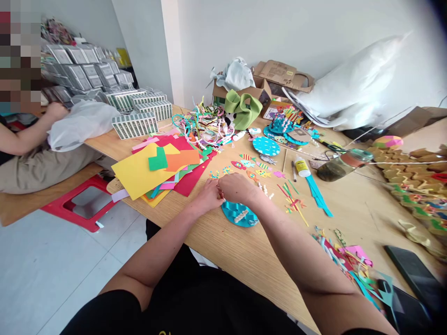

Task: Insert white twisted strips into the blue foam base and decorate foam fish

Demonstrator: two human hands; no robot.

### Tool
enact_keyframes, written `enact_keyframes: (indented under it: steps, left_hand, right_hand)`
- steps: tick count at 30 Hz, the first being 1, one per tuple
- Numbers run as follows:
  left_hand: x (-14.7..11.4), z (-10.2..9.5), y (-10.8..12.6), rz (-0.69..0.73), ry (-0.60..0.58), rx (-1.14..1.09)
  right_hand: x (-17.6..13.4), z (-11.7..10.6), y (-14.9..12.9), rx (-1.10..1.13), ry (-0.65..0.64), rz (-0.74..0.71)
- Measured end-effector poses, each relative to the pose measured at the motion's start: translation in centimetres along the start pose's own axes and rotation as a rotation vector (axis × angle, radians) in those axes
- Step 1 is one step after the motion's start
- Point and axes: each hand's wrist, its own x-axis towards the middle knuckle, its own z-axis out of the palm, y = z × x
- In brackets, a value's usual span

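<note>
My left hand [208, 196] and my right hand [236, 188] meet over the upper left edge of a round blue paper craft [240, 215]. Curled blue paper strips and a whitish twisted piece sit on that disc. Both hands have their fingers bent and drawn together; whatever is between them is hidden. Just beyond them lie small coloured paper dots [214, 175]. Short white curly pieces [264, 190] are to the right of my right hand. Paper fish cut-outs [262, 173] lie farther back, near a spotted blue disc [266, 146].
Coloured paper sheets [146, 170] overlap on the left. A glue bottle [302, 167], blue strips [320, 197] and a glass jar [344, 165] are on the right. Scraps and a phone [415, 272] lie near right. Another person's arm [31, 132] shows at far left, beside stacked boxes [136, 122].
</note>
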Motion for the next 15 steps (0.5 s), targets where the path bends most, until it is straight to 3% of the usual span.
enact_keyframes:
  steps: [10, 15]
  left_hand:
    - [-0.4, -0.4, -0.2, 0.055, -0.032, 0.036]
    - [-0.5, -0.9, 0.1, 0.027, -0.043, 0.037]
  right_hand:
    - [-0.5, 0.8, 2.6, 0.128, -0.051, 0.009]
    - [-2.1, 0.9, 4.9, 0.261, 0.042, 0.066]
